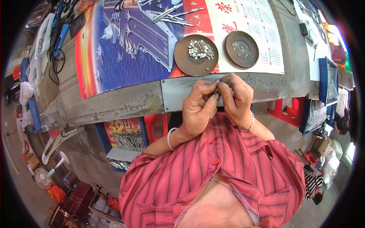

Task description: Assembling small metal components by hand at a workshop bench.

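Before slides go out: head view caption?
Left hand and right hand pinched close together near two brown dishes of small parts.

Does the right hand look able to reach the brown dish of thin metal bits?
Probably yes: the right hand is close to the brown dish, with nothing visible between them. It looks pinched shut beside the left hand and might need to open first.

"How did the tabletop (pixel 125 103) look?"
"Rough and matt; the metal plate (pixel 173 95) was smooth."
"And the calendar (pixel 148 57)?"
"Smooth paper; the round dishes (pixel 181 62) looked matt, the small discs (pixel 200 49) shiny metal."
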A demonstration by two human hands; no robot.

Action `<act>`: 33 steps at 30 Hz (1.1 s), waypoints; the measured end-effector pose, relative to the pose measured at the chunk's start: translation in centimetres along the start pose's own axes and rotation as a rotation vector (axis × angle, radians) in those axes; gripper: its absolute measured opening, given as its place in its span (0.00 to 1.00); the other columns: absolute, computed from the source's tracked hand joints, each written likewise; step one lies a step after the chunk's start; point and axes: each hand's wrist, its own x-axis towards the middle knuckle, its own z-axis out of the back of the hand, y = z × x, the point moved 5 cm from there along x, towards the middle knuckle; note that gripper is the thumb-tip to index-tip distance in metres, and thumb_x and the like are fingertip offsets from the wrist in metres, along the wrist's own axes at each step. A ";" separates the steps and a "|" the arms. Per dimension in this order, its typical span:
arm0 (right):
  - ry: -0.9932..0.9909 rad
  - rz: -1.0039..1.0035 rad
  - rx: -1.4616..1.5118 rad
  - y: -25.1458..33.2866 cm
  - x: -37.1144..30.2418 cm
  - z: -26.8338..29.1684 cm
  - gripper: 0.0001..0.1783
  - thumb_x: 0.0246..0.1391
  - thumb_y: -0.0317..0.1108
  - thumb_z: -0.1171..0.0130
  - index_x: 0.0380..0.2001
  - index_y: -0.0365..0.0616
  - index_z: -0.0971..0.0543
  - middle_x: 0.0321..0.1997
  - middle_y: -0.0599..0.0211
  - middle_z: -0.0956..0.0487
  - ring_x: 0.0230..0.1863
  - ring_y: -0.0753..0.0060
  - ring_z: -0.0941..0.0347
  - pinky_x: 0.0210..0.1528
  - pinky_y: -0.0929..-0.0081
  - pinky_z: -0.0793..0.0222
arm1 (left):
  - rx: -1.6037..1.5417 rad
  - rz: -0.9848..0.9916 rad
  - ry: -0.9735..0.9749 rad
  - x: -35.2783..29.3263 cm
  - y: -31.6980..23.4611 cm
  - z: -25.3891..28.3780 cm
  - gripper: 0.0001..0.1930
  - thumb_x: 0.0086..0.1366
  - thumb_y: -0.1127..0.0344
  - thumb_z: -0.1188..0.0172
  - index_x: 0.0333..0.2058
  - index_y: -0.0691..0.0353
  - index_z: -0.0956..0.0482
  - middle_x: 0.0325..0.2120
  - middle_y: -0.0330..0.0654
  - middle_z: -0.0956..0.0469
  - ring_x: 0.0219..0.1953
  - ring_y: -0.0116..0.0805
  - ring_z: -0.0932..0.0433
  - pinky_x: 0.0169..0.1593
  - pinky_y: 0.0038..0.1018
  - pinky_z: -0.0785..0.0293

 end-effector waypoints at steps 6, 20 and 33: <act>0.254 0.135 -0.081 0.3 -0.6 -1.5 0.11 0.57 0.32 0.48 0.22 0.40 0.28 0.19 0.57 0.31 0.20 0.50 0.33 0.22 0.60 0.39 | -0.001 -0.030 0.018 -0.1 -0.1 0.4 0.16 0.64 0.84 0.52 0.49 0.67 0.28 0.40 0.34 0.37 0.30 0.14 0.35 0.29 0.12 0.39; 0.404 0.010 -0.363 -3.8 4.4 -1.5 0.28 0.37 0.32 0.32 0.44 0.42 0.30 0.46 0.57 0.30 0.47 0.53 0.33 0.48 0.60 0.37 | -0.198 0.118 -0.181 -0.5 -1.7 2.9 0.13 0.62 0.82 0.48 0.44 0.63 0.27 0.36 0.36 0.30 0.22 0.18 0.36 0.20 0.15 0.43; 0.493 -0.077 -0.038 -1.7 4.0 -1.1 0.26 0.43 0.39 0.31 0.42 0.37 0.28 0.43 0.60 0.30 0.42 0.65 0.30 0.45 0.71 0.34 | -0.225 0.125 -0.154 -0.2 -1.6 3.7 0.15 0.63 0.81 0.49 0.48 0.61 0.29 0.36 0.37 0.28 0.22 0.18 0.36 0.20 0.15 0.41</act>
